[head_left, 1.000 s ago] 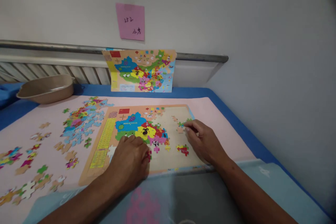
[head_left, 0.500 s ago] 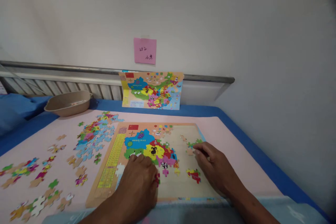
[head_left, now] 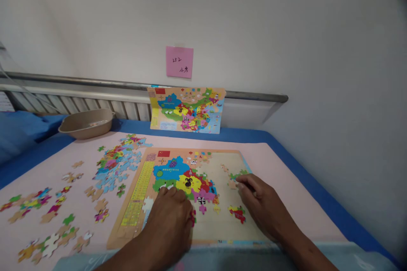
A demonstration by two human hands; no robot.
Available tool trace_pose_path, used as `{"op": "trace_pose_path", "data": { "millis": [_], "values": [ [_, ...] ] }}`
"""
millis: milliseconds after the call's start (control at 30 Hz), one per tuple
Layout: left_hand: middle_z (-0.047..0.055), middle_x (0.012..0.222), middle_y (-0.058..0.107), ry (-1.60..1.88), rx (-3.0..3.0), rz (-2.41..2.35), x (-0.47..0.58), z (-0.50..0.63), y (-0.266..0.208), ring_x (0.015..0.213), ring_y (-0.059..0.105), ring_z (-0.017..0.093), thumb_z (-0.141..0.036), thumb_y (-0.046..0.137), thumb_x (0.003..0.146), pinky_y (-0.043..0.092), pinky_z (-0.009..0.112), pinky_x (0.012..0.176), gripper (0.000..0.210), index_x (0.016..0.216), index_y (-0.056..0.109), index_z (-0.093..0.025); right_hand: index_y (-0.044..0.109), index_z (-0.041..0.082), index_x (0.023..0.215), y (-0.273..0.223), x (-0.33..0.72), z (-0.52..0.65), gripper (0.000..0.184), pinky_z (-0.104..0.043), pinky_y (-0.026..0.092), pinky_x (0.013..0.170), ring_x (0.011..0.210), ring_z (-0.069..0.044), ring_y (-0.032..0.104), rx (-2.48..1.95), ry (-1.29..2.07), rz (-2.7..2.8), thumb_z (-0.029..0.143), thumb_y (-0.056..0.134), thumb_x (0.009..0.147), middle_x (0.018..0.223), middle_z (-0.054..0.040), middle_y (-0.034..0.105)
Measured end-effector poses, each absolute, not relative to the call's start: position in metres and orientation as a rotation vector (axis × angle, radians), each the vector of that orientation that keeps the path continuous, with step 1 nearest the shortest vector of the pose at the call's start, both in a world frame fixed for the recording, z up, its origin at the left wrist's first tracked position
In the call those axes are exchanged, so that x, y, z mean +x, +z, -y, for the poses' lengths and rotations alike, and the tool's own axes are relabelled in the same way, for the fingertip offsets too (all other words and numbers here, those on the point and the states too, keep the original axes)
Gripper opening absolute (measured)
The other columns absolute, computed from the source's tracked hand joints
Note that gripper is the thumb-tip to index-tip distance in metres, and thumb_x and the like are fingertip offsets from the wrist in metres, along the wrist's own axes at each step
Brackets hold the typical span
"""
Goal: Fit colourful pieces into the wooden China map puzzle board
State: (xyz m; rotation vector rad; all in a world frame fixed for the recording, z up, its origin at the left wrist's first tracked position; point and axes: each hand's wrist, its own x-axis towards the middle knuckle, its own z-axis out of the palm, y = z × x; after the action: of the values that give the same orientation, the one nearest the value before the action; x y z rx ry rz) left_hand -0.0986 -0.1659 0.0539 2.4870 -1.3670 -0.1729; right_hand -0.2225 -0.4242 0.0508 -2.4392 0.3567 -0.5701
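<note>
A partly filled map jigsaw puzzle lies in its board (head_left: 219, 229) before me. My left hand (head_left: 173, 216) rests over the lower left of the board, its fingers curled under; whatever they hold is hidden. Beside its thumb a red puzzle piece (head_left: 193, 217) shows. On the right of the board my right hand (head_left: 259, 199) has thumb and forefinger drawn together at the edge of an orange jigsaw piece (head_left: 233, 184). Touching that piece is a green group of pieces (head_left: 238, 174). A joined red and yellow cluster (head_left: 238, 214) lies just left of this hand.
Loose puzzle pieces (head_left: 116, 163) are spread over the pink sheet left of the board. A beige basket (head_left: 85, 129) stands at the back left. A printed map picture (head_left: 187, 110) leans on the metal rail (head_left: 260, 96), under a pink note (head_left: 179, 62) on the wall.
The whole view has shifted slightly, so things appear a little farther right. Both hands keep nearly the same places over the board.
</note>
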Motion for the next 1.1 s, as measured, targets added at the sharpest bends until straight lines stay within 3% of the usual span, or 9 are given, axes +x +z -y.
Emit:
{"op": "trace_pose_path", "data": {
  "millis": [1100],
  "values": [
    [0.007,0.091,0.071,-0.190,2.588,1.499,-0.102,0.170,0.066,0.097,0.064,0.030,-0.019,0.052,0.090,0.046,0.051,0.089,0.022,0.083,0.072,-0.022,0.069,0.023,0.099,0.048,-0.220,0.423,0.021,-0.034,0.046,0.079,0.085,-0.022,0.065,-2.438,-0.656,-0.296,0.032,0.050,0.101,0.092,-0.0036,0.070]
  ]
}}
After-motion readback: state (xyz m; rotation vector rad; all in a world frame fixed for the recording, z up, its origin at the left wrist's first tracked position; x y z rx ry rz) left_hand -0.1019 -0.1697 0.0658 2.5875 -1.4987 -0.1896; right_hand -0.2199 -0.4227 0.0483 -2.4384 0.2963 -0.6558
